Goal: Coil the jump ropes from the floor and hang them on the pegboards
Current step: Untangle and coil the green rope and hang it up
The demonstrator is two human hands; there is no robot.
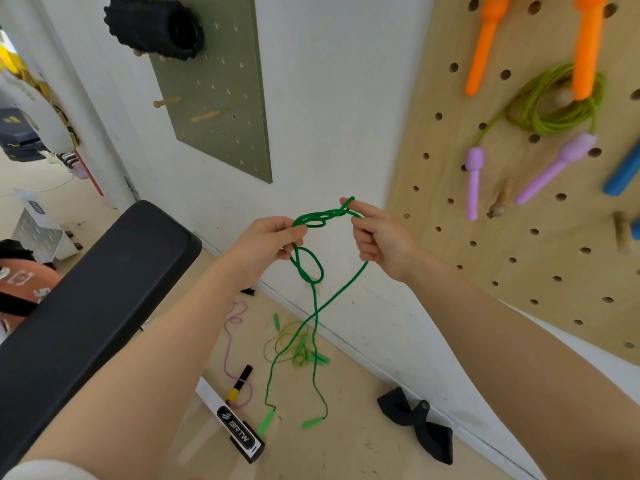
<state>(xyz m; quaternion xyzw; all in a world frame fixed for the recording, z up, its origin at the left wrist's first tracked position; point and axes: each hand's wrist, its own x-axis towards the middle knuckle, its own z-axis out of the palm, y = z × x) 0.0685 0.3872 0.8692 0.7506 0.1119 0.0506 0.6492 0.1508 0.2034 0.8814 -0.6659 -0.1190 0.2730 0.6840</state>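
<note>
Left hand [277, 237] pinches the green rope [313, 306]; right hand [377, 237] hooks its loops at three o'clock; tails hang toward six; wooden pegboard [519, 254] nearer the right hand.

Bare forearms; white sleeve [52, 471] at left elbow.

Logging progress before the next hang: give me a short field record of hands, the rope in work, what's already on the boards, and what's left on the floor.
left hand: grips loops of the dark green cord jump rope
right hand: pinches the same rope's top loops
rope ends: two light green handles dangle low, near the floor
tan wooden pegboard: holds a coiled yellow-green rope with lilac handles, plus orange handles
olive pegboard: black foam roller on pegs
floor: tangled thin yellow-green rope, pink cord rope
</note>
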